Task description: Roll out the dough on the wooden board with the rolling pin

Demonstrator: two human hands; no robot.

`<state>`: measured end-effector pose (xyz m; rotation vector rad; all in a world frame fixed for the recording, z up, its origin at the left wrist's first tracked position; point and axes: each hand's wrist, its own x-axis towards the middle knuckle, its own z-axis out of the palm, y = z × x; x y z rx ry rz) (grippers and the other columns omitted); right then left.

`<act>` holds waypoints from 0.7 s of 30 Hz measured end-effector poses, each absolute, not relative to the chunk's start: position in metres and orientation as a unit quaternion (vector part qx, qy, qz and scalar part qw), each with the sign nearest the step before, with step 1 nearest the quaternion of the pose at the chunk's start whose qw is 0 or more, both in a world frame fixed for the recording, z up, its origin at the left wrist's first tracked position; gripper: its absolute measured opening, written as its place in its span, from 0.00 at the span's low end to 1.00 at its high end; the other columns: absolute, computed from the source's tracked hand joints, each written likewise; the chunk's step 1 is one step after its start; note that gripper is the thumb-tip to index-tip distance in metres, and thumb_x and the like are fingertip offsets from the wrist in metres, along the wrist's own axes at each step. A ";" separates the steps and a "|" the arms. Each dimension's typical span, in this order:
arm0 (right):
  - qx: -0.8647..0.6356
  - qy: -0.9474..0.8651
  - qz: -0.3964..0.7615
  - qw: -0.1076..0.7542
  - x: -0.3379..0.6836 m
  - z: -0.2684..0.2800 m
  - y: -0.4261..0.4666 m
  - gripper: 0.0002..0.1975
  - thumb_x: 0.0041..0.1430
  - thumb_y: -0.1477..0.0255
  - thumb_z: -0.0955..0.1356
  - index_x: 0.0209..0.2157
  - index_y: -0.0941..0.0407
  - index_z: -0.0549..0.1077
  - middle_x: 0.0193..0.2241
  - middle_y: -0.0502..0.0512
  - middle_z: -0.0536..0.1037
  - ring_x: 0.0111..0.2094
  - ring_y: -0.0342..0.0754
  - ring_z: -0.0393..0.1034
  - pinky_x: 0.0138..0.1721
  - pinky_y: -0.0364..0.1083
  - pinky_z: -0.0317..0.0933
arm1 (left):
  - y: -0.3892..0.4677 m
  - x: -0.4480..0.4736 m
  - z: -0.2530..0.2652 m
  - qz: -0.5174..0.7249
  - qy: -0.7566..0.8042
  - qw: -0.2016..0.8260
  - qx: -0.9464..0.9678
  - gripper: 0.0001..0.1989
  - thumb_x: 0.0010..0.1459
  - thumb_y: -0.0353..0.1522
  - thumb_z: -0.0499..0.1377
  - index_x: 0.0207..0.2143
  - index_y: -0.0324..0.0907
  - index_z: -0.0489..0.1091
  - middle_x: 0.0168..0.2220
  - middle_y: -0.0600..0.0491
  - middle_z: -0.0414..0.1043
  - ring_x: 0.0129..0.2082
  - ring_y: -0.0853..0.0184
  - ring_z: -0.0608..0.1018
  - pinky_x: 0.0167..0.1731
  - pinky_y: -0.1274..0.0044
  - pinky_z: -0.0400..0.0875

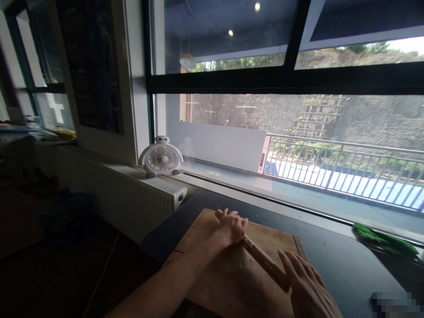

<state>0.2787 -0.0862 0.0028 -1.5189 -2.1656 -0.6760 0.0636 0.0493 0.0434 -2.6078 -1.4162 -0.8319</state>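
Likely rolling dough [236, 261]: over the board [195, 232], left hand [232, 227] grips the pin [265, 261], right hand [306, 282] spreads open; even pressure seems needed.

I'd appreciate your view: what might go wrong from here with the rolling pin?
The rolling pin might skew: the left hand is closed on it, while the right hand lies open at its near end. Uneven pressure could then leave the pale dough lopsided. The wooden board might also shift, since it lies at the dark table's edge.
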 end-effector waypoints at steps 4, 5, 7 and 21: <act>-0.512 -0.813 -0.208 0.186 0.272 -0.001 -0.091 0.33 0.50 0.80 0.58 0.59 0.50 0.58 0.54 0.54 0.67 0.53 0.50 0.63 0.49 0.49 0.64 | 0.018 0.059 0.026 -0.288 -0.477 0.079 -0.827 0.17 0.64 0.36 0.44 0.42 0.42 0.71 0.44 0.47 0.72 0.50 0.58 0.68 0.57 0.57 0.49; -0.520 -0.810 -0.196 0.188 0.268 -0.004 -0.089 0.32 0.52 0.80 0.58 0.59 0.49 0.57 0.55 0.54 0.67 0.54 0.50 0.63 0.49 0.48 0.63 | 0.009 0.055 0.022 -0.285 -0.472 0.092 -0.830 0.18 0.64 0.37 0.44 0.48 0.43 0.68 0.49 0.48 0.69 0.53 0.58 0.66 0.58 0.58 0.48; -0.544 -0.797 -0.174 0.194 0.260 -0.010 -0.082 0.31 0.53 0.80 0.57 0.59 0.51 0.58 0.55 0.55 0.67 0.53 0.49 0.63 0.49 0.47 0.63 | -0.010 0.043 0.014 -0.269 -0.456 0.114 -0.841 0.21 0.64 0.39 0.44 0.57 0.45 0.60 0.58 0.49 0.61 0.59 0.57 0.60 0.59 0.58 0.45; -0.601 -0.777 -0.035 0.183 0.259 0.018 -0.049 0.22 0.59 0.76 0.56 0.54 0.52 0.65 0.47 0.55 0.74 0.46 0.50 0.69 0.45 0.47 0.62 | 0.071 0.073 0.031 -0.223 -0.474 0.054 -0.850 0.22 0.64 0.40 0.41 0.40 0.42 0.73 0.47 0.45 0.72 0.55 0.53 0.65 0.56 0.52 0.50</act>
